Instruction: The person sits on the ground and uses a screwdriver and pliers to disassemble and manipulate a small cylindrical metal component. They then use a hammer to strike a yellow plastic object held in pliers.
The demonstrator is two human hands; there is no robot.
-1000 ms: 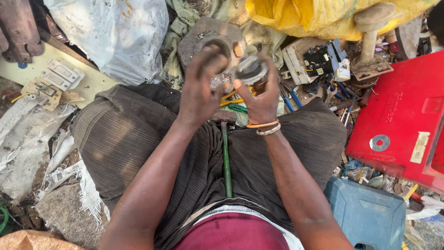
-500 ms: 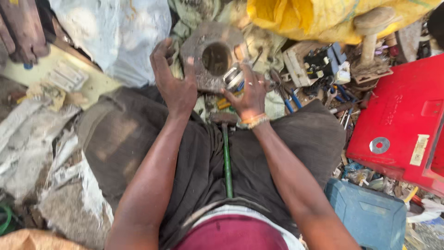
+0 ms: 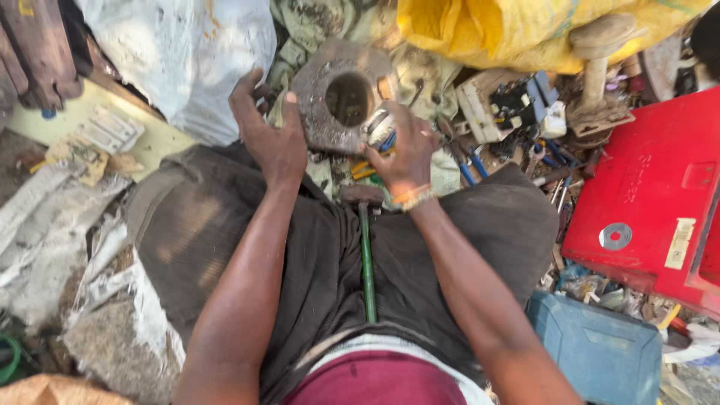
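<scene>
A rusty grey metal plate (image 3: 319, 127) with a round hole in its middle lies in front of my knees. My left hand (image 3: 270, 135) rests on its left edge, fingers spread over the rim. My right hand (image 3: 405, 150) grips a small round shiny metal part (image 3: 377, 126) at the plate's right side, next to the hole. A band sits on my right wrist. A hammer with a green handle (image 3: 367, 262) lies between my legs, head toward the plate.
A red metal case (image 3: 652, 195) lies at the right, a blue plastic box (image 3: 600, 349) below it. Pliers and loose tools (image 3: 517, 112) clutter the ground beyond. A yellow sack (image 3: 495, 30) and a white sack (image 3: 180, 52) sit at the top.
Both hands have come down from in front of me to the plate on the ground. The right hand carried the round part down beside the hole.
</scene>
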